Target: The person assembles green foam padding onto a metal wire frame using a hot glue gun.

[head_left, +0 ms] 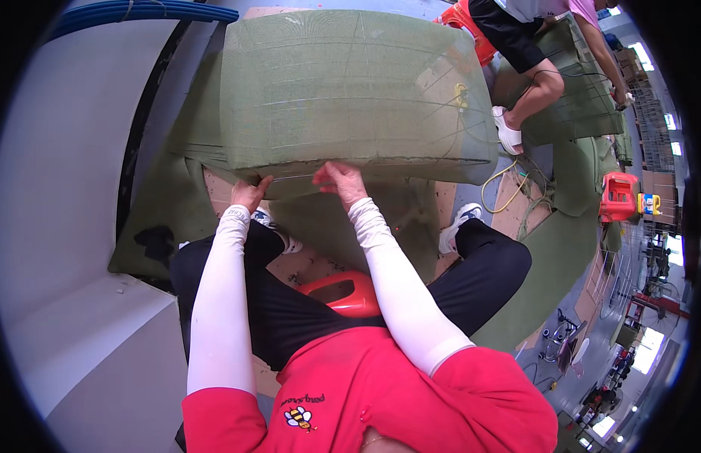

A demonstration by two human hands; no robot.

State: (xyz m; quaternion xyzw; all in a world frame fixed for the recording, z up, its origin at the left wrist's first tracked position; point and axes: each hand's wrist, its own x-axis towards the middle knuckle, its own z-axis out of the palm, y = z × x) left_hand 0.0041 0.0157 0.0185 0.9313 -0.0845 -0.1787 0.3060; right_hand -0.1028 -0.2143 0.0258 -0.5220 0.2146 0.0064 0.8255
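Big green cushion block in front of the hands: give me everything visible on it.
The green cushion block is a large, boxy, rounded-cornered form covered in olive-green woven fabric, with faint chalk-like lines crossing its top and side. It lies flat on more green fabric spread over the floor. A seam runs along its near lower edge, where the left hand and the right hand both grip it. A yellow cord lies near its right end.

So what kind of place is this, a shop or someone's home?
Most likely an upholstery or furniture workshop. Both hands, left hand and right hand, grip the edge of a big green fabric-covered cushion; another person works on a similar green piece nearby, and loose green fabric lies on the floor.
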